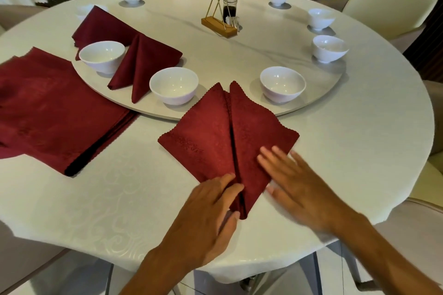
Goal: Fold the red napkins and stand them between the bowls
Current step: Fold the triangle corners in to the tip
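Fingers of the left hand (211,208) were pressed flat on the folded red napkin (223,136); the right hand (294,184) lay open on it. No legible writing was seen.

right hand (294,186): motion-blurred | napkin stack (48,112): cut by left edge | far bowl (84,10): half hidden
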Motion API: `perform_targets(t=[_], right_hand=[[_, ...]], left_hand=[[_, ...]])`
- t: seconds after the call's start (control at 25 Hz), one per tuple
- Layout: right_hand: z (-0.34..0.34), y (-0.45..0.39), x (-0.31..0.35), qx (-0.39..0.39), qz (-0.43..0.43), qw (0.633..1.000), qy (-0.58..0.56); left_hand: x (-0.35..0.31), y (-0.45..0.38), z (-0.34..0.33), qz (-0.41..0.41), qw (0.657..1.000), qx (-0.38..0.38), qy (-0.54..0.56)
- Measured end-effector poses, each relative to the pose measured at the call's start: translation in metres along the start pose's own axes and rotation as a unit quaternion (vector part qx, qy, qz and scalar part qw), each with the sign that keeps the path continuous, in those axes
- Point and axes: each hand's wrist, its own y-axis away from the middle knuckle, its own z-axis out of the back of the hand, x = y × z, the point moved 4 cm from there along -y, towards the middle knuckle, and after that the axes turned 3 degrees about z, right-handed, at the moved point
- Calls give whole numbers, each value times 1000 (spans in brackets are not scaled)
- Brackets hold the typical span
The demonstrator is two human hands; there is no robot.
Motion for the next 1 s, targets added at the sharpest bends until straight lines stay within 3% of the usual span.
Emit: perform_targets(t=[0.16,0.44,0.56,0.72,1.0], right_hand=[[-25,14,37,-22,46,998,30],[-30,4,27,-40,74,996,-12],[-20,-4,15,-77,68,992,-73],[-16,-6,20,-128,69,988,-54],[-21,-11,14,-150,54,983,-93]], left_hand=[[16,5,15,15,999,-36,-27],[30,-16,20,-44,997,54,-19],[37,-33,23,-76,994,77,0],[38,-46,24,-82,988,127,-4],[15,-50,9,-97,994,48,-26]])
